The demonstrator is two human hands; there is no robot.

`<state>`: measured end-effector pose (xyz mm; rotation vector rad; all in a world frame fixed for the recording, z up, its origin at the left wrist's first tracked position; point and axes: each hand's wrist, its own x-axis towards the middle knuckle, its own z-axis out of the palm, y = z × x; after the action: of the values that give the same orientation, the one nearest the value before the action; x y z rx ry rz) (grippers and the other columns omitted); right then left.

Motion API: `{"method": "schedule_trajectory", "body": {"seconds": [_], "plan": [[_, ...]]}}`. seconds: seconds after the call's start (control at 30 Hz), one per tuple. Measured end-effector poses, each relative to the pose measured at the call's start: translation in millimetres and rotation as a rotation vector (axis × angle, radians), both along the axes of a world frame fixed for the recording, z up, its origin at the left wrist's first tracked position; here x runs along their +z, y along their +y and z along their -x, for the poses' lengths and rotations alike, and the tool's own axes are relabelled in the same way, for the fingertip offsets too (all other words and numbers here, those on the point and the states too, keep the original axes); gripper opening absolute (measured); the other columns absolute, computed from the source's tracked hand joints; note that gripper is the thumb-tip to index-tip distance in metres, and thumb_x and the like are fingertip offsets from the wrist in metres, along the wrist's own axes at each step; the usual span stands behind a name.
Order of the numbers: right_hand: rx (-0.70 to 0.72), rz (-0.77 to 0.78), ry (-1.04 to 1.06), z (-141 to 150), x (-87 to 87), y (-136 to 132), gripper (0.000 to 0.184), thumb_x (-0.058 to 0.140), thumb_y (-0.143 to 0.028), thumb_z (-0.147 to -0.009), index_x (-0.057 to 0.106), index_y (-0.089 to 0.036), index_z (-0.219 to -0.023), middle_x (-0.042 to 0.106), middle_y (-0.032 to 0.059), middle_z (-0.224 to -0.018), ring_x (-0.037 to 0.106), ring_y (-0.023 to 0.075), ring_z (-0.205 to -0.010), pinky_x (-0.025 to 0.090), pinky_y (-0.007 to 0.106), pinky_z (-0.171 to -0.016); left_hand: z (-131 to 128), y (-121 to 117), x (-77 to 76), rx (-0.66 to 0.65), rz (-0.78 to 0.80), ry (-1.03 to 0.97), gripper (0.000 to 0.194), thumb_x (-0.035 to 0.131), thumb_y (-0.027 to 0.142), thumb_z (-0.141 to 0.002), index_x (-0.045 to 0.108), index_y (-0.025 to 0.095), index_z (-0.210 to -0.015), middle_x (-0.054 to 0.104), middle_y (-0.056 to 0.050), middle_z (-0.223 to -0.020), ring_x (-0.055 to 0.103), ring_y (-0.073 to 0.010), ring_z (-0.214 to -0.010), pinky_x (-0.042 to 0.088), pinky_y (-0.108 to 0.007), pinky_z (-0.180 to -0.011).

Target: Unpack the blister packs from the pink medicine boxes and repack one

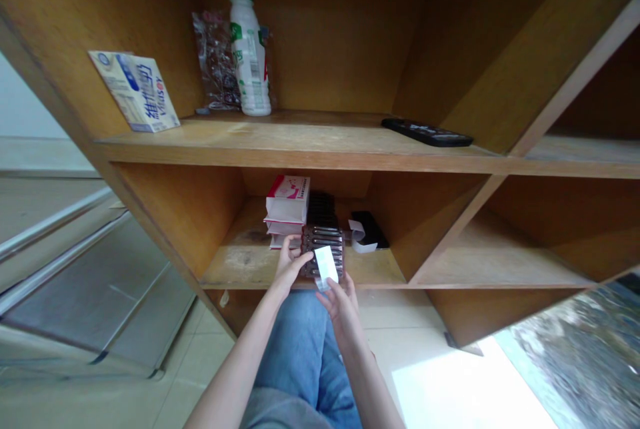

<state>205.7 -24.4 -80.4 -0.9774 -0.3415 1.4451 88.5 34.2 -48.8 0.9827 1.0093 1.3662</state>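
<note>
My left hand (291, 259) is closed on the left edge of a clear plastic tray of dark ampoules (324, 239), its thumb lying over the front. A small white paper slip (327, 265) lies against the lower part of the tray. My right hand (342, 299) pinches the slip's lower end, where a bit of clear film shows. Behind the tray, more dark ampoule trays (321, 207) sit on the lower shelf. Just left of them stand stacked white and pink boxes (287, 205). To the right are a curled white paper strip (361, 240) and a flat black object (371, 229).
On the upper shelf (300, 139) stand a white bottle with a green cap (249, 55), a crumpled clear wrapper (216, 65) and a flattened Vitasoy carton (140, 92). A black phone (427, 132) lies at its right. A metal-framed rack (95, 289) is on the left.
</note>
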Motion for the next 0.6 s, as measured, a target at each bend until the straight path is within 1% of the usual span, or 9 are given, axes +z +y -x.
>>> {"method": "schedule_trajectory", "body": {"seconds": [0.07,0.17,0.27,0.47,0.6], "plan": [[0.008,-0.004,0.015,-1.9,0.4,-1.5,0.065,0.077,-0.029,-0.061,0.043,-0.028,-0.116,0.066,-0.0009,-0.093,0.068,0.0158,-0.077,0.058,0.027,-0.065,-2.5,-1.9,5.3,0.012,0.002,0.009,0.05,0.071,0.027,-0.061,0.042,0.024,-0.102,0.071,0.0,-0.077,0.066,-0.0172,-0.069,0.048,-0.026,-0.064],[0.025,0.009,-0.014,-2.8,2.1,-2.7,0.059,0.075,-0.033,-0.063,0.047,-0.028,-0.115,0.066,-0.0004,-0.097,0.066,0.0149,-0.079,0.057,0.025,-0.059,-6.3,-5.7,9.7,0.057,0.02,0.028,0.045,0.07,0.027,-0.063,0.044,0.024,-0.1,0.07,0.002,-0.073,0.064,-0.0158,-0.063,0.047,-0.025,-0.06],[0.032,0.013,-0.028,-2.3,4.3,-2.3,0.053,0.074,-0.034,-0.065,0.05,-0.027,-0.112,0.065,0.0002,-0.097,0.064,0.0141,-0.076,0.055,0.023,-0.054,-9.0,-10.3,8.0,0.086,0.037,0.02,0.043,0.07,0.03,-0.064,0.044,0.024,-0.099,0.069,0.002,-0.074,0.064,-0.0159,-0.062,0.047,-0.025,-0.059],[0.011,-0.02,0.074,-6.0,11.4,2.0,0.057,0.074,-0.023,-0.063,0.047,-0.023,-0.113,0.068,0.0001,-0.086,0.064,0.0122,-0.065,0.058,0.025,-0.06,-10.0,-16.4,-0.5,0.047,0.017,-0.02,0.047,0.072,0.031,-0.064,0.042,0.024,-0.1,0.071,0.0,-0.08,0.067,-0.0195,-0.07,0.051,-0.029,-0.064],[0.053,-0.053,0.079,-10.3,16.4,8.8,0.047,0.076,-0.021,-0.059,0.055,-0.018,-0.101,0.07,0.0011,-0.08,0.065,0.0122,-0.061,0.058,0.024,-0.058,-11.0,-17.5,1.8,0.045,0.004,-0.035,0.047,0.072,0.03,-0.065,0.042,0.024,-0.101,0.071,-0.001,-0.082,0.067,-0.0188,-0.073,0.051,-0.03,-0.067]]}}
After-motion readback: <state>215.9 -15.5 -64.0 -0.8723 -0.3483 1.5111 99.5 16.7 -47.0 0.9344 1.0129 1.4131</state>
